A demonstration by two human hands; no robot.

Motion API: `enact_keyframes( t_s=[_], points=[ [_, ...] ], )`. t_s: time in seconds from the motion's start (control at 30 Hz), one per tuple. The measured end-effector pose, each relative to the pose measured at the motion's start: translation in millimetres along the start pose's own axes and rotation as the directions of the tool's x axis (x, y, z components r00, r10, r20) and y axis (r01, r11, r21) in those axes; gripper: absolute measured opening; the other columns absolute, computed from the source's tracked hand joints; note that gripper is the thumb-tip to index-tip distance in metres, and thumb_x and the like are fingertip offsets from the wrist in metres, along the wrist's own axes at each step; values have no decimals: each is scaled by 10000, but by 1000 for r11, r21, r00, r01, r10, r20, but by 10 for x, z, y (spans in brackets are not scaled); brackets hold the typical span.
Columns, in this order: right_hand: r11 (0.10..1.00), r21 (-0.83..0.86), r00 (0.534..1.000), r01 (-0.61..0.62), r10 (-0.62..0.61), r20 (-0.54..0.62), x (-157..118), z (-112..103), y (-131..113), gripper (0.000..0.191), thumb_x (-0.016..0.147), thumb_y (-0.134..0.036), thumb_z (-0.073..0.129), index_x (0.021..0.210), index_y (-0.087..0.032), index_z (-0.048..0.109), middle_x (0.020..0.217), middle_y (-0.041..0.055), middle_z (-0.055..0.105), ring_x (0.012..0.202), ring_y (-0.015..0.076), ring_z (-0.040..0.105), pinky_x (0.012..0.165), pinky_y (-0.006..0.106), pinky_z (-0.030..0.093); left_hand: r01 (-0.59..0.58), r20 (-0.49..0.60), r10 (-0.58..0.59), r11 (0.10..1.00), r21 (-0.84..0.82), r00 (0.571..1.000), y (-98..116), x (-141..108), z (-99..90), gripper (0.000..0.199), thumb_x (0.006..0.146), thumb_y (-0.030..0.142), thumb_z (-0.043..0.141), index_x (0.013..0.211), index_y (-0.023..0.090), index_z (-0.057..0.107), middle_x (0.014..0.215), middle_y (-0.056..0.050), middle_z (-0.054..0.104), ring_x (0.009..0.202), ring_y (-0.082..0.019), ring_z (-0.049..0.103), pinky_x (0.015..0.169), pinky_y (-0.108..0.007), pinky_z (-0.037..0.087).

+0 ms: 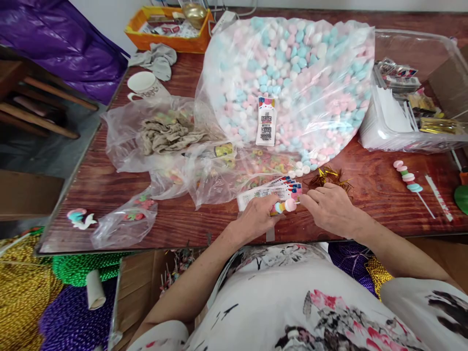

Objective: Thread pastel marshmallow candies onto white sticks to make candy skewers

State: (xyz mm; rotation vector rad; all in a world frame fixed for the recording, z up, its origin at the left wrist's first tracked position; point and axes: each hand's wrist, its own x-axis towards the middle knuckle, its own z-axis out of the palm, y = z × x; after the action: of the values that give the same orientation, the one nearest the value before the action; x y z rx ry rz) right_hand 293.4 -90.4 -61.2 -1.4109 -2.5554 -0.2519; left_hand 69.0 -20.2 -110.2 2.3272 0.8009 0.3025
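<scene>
Near the table's front edge, my left hand (258,214) is closed around a candy skewer (290,205) with pale yellow, blue and pink pieces. My right hand (331,210) has its fingers pinched at the skewer's right end, where a short bit of stick seems to show. Just behind my left hand lies a fan of printed labels (256,194). Gold tinsel ties (329,176) sit behind my right hand. Several white candies (300,169) lie by the big clear bag (219,78) of pink, blue and white candies. A finished-looking skewer (407,179) rests at the right.
A clear plastic box (402,141) with paper sticks and packets stands at the back right. Thin bags with gummy rings (141,207), a crumpled cloth (171,136), a mug (144,85) and an orange tray (168,43) occupy the left. Bead strands (22,292) lie below the table.
</scene>
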Motion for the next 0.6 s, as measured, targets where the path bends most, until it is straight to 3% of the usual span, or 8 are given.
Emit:
enact_keyframes(
  t_s=[0.2,0.4,0.5,0.6],
  points=[
    [999,-6,993,52,-51,105,5,8,12,186,885,-58,474,889,-160,629,679,30,608,616,157,471,627,337,220,38,111,-29,996,-75,993,123,-5,-35,200,807,215,678,970,195,564,802,-5,648,699,-171,592,626,-278,386],
    [977,210,931,44,-117,346,115,-51,8,132,870,-71,491,924,-158,575,787,51,666,641,151,523,605,317,214,137,290,-99,984,-114,952,269,20,-85,318,814,206,629,1097,201,484,887,-16,648,812,-207,617,701,-300,407],
    [953,290,930,94,-187,315,156,17,-85,97,896,-114,496,938,-163,569,815,53,676,659,157,538,604,316,227,154,306,-89,969,-195,948,317,44,-56,350,817,194,595,1140,194,461,863,-15,643,793,-203,613,691,-299,411],
    [949,282,964,138,-194,183,146,135,-159,80,907,-142,501,887,-164,576,752,43,652,628,160,511,600,320,225,174,283,-100,952,-250,954,317,51,-66,585,784,212,643,1306,175,382,857,-15,650,796,-209,621,695,-301,425]
  ],
)
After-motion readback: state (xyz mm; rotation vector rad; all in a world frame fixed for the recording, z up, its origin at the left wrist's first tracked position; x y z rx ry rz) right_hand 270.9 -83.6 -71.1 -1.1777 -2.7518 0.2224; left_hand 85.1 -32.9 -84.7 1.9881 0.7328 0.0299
